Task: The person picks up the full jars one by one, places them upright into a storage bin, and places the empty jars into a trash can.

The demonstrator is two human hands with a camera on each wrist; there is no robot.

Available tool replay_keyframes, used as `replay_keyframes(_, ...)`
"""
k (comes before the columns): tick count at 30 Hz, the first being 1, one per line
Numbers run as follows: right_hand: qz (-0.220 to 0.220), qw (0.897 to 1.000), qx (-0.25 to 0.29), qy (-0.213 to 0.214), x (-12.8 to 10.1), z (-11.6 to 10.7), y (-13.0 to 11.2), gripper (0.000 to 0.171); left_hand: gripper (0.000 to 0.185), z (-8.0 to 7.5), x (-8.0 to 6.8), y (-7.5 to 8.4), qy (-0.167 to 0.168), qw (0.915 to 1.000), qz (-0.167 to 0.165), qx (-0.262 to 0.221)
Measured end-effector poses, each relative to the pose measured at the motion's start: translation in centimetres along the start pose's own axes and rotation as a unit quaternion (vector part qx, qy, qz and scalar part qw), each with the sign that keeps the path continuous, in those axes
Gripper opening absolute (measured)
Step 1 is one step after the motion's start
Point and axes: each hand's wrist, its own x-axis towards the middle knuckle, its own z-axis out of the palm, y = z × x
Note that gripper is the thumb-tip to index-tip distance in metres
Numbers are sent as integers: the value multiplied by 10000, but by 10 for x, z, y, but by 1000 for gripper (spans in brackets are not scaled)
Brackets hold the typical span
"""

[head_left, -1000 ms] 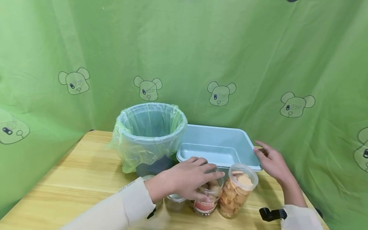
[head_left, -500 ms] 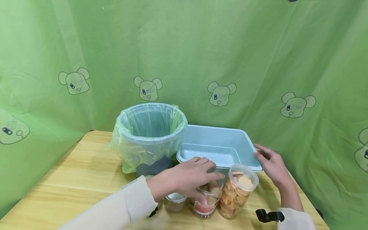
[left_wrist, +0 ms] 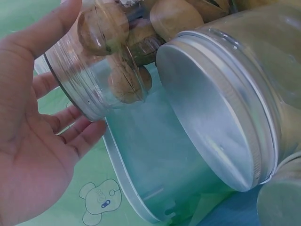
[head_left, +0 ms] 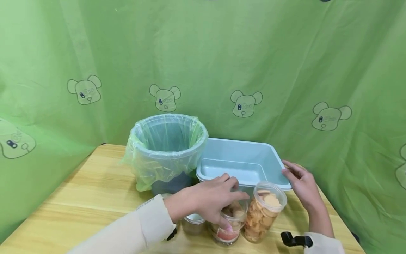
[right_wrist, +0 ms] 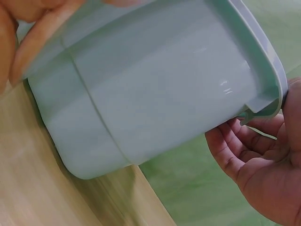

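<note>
My left hand (head_left: 219,201) reaches over a clear lidless jar of walnuts (head_left: 231,225) at the table's front and grips it round the mouth. In the left wrist view the thumb and fingers of that hand (left_wrist: 37,141) lie around the jar's threaded rim (left_wrist: 94,66). My right hand (head_left: 300,182) holds the right rim of a light blue plastic basin (head_left: 236,158), thumb on top. The right wrist view shows its fingers (right_wrist: 244,155) hooked under the rim of the basin (right_wrist: 150,89).
A clear jar of round biscuits (head_left: 264,215) stands right of the walnut jar, and a small jar with a silver lid (head_left: 193,224) left of it. A bin lined with a green bag (head_left: 166,148) stands left of the basin. The wooden table (head_left: 79,197) is backed by a green curtain.
My right hand has moved in a little and taken hold of the basin's rim. My left hand stays on the walnut jar, almost unmoved.
</note>
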Motion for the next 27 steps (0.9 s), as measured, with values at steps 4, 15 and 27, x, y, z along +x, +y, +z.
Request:
replay_keyframes(4, 31, 10000, 47, 30, 0, -1, 4, 58, 88, 1, 1, 0, -23, 9998, -32, -199)
replay_keyframes(15, -4, 9999, 131, 82, 1, 0, 2, 56, 83, -4, 1, -1, -242, 9982, -66, -549)
replay_keyframes(27, 20, 9997, 235, 68, 0, 0, 0, 57, 82, -4, 2, -2, -183, 9983, 65, -554)
